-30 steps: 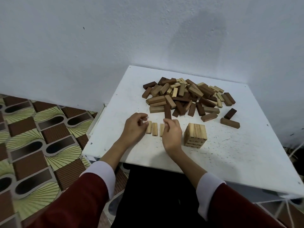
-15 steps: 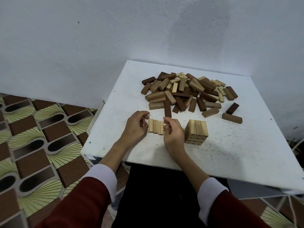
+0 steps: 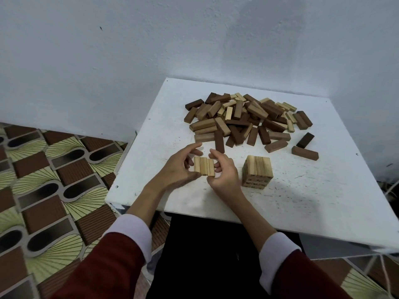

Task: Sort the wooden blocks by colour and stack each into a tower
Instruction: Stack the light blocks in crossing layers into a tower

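Three light wooden blocks [image 3: 204, 166] lie side by side, pressed into one row near the table's front. My left hand [image 3: 180, 167] holds the row's left side and my right hand [image 3: 223, 172] its right side, fingers curled against the blocks. To the right stands a short tower of light blocks [image 3: 257, 172], several layers high. Behind lies a mixed pile of dark, mid-brown and light blocks [image 3: 244, 119].
The white table [image 3: 302, 197] stands in a corner against a pale wall. Loose brown blocks [image 3: 304, 153] lie right of the pile. A patterned floor [image 3: 49, 180] lies to the left, and a wire frame [image 3: 388, 264] shows at the lower right.
The three light blocks, spaced apart a second ago, are now pushed tight together between both hands. The view has shifted slightly.
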`<control>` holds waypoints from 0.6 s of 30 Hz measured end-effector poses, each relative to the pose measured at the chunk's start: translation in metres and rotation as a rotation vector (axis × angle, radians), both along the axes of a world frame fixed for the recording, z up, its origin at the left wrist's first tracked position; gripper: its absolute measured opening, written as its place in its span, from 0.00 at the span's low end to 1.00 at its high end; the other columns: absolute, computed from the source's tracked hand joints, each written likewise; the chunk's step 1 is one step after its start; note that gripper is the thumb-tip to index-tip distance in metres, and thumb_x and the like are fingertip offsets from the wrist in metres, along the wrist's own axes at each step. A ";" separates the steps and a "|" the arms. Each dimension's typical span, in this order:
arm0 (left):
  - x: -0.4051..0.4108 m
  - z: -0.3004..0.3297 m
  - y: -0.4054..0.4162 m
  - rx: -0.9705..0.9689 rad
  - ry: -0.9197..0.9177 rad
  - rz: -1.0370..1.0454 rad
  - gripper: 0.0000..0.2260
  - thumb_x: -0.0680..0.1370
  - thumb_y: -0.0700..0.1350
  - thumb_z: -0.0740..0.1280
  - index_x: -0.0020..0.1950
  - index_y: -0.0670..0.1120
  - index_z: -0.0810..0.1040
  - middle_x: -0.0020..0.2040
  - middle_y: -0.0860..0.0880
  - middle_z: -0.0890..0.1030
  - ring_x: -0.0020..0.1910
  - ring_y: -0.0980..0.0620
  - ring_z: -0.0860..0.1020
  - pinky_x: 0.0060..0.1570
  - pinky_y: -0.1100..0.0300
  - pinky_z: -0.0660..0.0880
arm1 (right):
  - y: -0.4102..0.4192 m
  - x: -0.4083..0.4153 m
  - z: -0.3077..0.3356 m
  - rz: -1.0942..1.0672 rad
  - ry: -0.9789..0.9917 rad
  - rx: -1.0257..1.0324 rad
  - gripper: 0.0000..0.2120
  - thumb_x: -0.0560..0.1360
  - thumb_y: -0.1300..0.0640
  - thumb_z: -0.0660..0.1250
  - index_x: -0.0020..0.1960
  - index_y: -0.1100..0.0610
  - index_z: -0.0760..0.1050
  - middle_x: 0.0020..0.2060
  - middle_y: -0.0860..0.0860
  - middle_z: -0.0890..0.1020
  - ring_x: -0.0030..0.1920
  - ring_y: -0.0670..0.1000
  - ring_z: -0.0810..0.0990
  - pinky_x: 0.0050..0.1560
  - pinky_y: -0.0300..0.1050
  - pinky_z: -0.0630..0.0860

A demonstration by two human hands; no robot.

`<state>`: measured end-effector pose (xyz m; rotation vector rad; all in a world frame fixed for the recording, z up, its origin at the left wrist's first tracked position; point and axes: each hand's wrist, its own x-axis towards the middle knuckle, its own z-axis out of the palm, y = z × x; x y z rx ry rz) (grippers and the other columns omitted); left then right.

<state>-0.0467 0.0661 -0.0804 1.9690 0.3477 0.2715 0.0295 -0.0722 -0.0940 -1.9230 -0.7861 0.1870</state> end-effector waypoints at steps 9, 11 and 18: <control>0.003 0.003 -0.001 0.038 0.014 -0.053 0.34 0.66 0.33 0.72 0.69 0.52 0.69 0.53 0.53 0.77 0.36 0.60 0.69 0.39 0.69 0.70 | -0.001 0.002 0.001 0.027 0.038 -0.015 0.31 0.66 0.72 0.65 0.67 0.57 0.69 0.52 0.47 0.76 0.46 0.46 0.71 0.44 0.27 0.68; 0.003 0.003 -0.001 0.021 0.017 -0.056 0.33 0.66 0.32 0.72 0.68 0.51 0.69 0.52 0.53 0.77 0.37 0.59 0.69 0.39 0.69 0.71 | -0.002 0.002 0.002 0.030 0.052 -0.015 0.30 0.66 0.71 0.66 0.67 0.57 0.69 0.51 0.48 0.75 0.45 0.44 0.70 0.43 0.28 0.68; 0.001 -0.001 0.001 -0.026 0.014 -0.083 0.33 0.66 0.33 0.74 0.68 0.52 0.70 0.53 0.53 0.77 0.39 0.59 0.69 0.41 0.68 0.70 | -0.003 0.003 0.003 0.040 0.032 -0.025 0.29 0.67 0.70 0.67 0.66 0.58 0.69 0.49 0.43 0.73 0.48 0.48 0.70 0.44 0.33 0.68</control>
